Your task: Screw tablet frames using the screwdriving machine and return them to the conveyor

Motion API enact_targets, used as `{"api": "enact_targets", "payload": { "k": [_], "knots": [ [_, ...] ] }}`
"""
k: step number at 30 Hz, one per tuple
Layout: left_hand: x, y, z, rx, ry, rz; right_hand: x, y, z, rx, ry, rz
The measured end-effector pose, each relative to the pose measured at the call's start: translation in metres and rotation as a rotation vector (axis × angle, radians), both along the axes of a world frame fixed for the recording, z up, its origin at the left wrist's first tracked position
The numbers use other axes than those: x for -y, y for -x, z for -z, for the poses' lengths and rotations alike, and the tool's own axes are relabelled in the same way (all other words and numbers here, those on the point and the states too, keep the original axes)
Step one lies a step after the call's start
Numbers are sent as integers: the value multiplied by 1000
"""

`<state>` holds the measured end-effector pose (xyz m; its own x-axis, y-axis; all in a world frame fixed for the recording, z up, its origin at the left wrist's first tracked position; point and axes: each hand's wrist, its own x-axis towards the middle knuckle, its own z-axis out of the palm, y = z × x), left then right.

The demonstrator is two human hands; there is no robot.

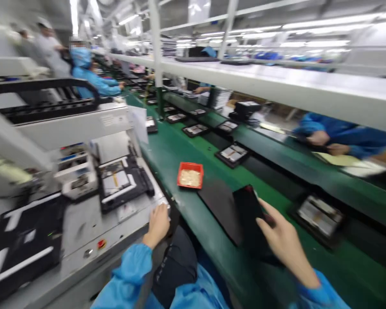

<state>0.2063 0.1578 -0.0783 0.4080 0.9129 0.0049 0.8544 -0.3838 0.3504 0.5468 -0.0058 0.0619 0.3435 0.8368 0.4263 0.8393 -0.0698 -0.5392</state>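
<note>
My right hand (278,231) grips the edge of a black flat panel (249,214), tilted above the green bench; blur hides what kind it is. Beneath and beside it lies a dark flat mat (220,206). My left hand (158,223) is curled at the front edge of the white machine (116,227), with a small whitish bit at its fingertips that I cannot make out. On the machine bed sits a black fixture (140,178) bearing an opened device (114,178). A red tray (190,165) of small pale pieces stands on the bench between my hands.
Black trays with opened devices (233,153) line the dark conveyor strip, one (320,214) right of my hand. Another black fixture (28,236) lies far left. A white shelf (276,83) on posts runs overhead. Co-workers' hands (320,138) are across the bench; others stand at the back left.
</note>
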Motion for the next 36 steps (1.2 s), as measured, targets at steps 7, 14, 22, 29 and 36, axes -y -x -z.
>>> {"api": "enact_targets", "payload": {
  "k": [7,14,22,29,36],
  "knots": [
    [69,-17,27,638,-10,155,12,15,7,167,115,48],
    [99,-76,-33,1131,779,84,-27,41,5,175,155,-44],
    [112,-140,-59,1428,1414,-34,-56,56,26,-37,157,12],
    [103,-139,-71,1474,1198,-156,-44,-30,49,34,209,147],
    [88,-126,-60,1448,1239,-280,-181,-134,34,200,306,222]
  ]
}}
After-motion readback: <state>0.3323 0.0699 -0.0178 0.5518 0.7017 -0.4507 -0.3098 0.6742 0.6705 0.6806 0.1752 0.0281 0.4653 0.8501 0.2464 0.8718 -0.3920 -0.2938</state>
